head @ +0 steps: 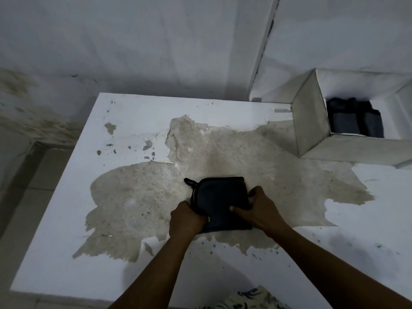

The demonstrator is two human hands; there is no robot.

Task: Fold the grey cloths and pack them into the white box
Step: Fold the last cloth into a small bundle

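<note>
The folded grey cloth lay flat on the table, well apart from the white box, to the box's left and nearer the person, on the worn bare patch that ran up to the box's near wall. Folded into a compact, almost square packet, its slightly longer axis ran from the person toward the far edge, leaning a little away from the box. A small hanging loop stuck out from the far corner on the side away from the box. The left hand gripped the near corner on that same side, fingers curled tight round the edge and knuckles up. The right hand held the edge facing the box: its thumb lay across the top of the cloth, pointing away from the box, while its fingers curled at the side edge, pinching the layers. Inside the box, which stood open-topped at the table's far corner, more folded cloths sat packed at the bottom.
</note>
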